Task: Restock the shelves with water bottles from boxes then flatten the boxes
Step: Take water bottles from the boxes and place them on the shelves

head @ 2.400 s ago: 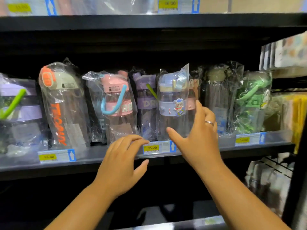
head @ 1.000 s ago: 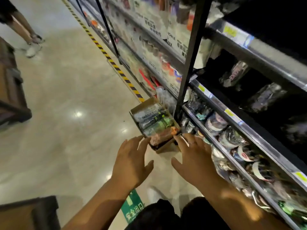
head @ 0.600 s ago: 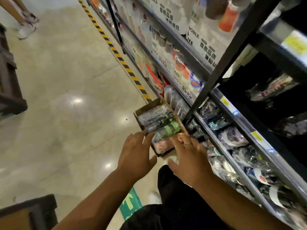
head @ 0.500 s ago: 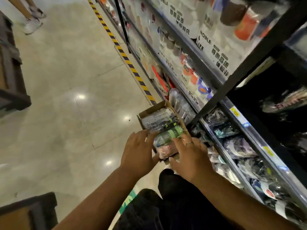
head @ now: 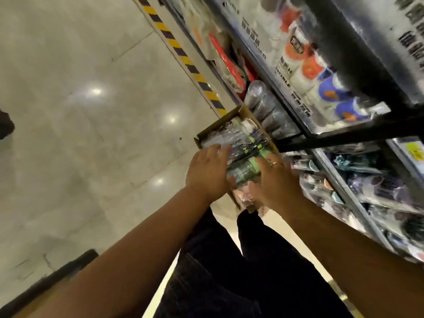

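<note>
An open cardboard box (head: 218,124) sits on the floor beside the shelving, packed with plastic-wrapped water bottles lying on their sides. My left hand (head: 207,172) reaches into it with fingers stretched over a clear wrapped bottle (head: 238,134), its thumb at a green-lidded bottle (head: 245,169). My right hand (head: 276,180), a ring on one finger, lies flat on the other side of that green bottle, thumb towards it. A pink bottle (head: 243,196) lies at the box's near end, below both hands. Neither hand visibly curls round anything.
The low shelf (head: 358,203) on the right holds several wrapped bottles. A black shelf frame bar (head: 348,137) crosses above the box. Yellow-black tape (head: 183,58) runs along the floor. A dark wooden fixture (head: 57,278) sits at lower left. My dark trouser legs (head: 229,260) are below.
I turned from the shelf down to the box on the floor. Both hands dropped and moved forward into the box, closing in on either side of the green-lidded bottle.
</note>
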